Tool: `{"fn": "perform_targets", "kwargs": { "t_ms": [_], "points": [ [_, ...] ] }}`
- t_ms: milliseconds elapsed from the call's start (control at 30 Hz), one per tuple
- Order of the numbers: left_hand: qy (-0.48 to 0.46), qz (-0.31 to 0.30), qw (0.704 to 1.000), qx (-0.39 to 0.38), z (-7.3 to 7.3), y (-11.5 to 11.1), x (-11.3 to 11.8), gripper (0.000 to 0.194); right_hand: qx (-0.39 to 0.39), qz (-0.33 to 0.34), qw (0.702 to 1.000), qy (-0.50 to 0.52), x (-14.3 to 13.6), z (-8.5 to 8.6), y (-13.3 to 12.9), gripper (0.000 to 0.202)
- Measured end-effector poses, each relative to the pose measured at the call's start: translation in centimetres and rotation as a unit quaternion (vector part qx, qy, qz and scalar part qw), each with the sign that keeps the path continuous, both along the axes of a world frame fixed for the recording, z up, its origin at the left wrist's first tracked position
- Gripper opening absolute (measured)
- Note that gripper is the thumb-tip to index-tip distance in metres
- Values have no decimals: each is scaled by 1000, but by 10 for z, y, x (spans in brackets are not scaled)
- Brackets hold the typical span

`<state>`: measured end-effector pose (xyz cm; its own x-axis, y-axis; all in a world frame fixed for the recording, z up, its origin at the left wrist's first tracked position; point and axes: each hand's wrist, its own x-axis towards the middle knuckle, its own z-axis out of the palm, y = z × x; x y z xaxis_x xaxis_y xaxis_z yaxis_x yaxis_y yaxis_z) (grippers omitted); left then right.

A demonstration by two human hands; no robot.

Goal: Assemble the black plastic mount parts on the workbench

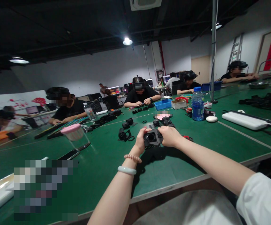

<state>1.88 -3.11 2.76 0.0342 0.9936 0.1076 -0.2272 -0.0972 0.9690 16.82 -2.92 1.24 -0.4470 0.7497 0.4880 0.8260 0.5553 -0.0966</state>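
Note:
A black square plastic part with a round hole [152,137] is held a little above the green table, near its front edge. My left hand [140,141] grips its left side, thumb on top. On the other side, my right hand [169,136] has its fingers closed on the right edge. Just beyond lie more black parts: a ring-shaped piece [124,135], a small black assembly [128,123] and another [165,121] partly behind my right hand. A loose black ring [144,121] lies between them.
A pink-lidded cup [72,132] and a phone [69,154] are to the left. Farther right stand a blue bottle [197,104] and a white power bank [244,120]. Blue tray [163,104] and cardboard box [178,104] sit behind. Several people work around the table [107,175].

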Motion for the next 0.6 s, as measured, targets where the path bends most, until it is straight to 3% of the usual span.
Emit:
{"fn": "perform_targets", "kwargs": {
  "t_ms": [600],
  "points": [
    [-24, 15, 999, 34, 0, -2, 5, 34, -10, 4, 1000, 26, -1, -1, -3, 21]
  ]
}}
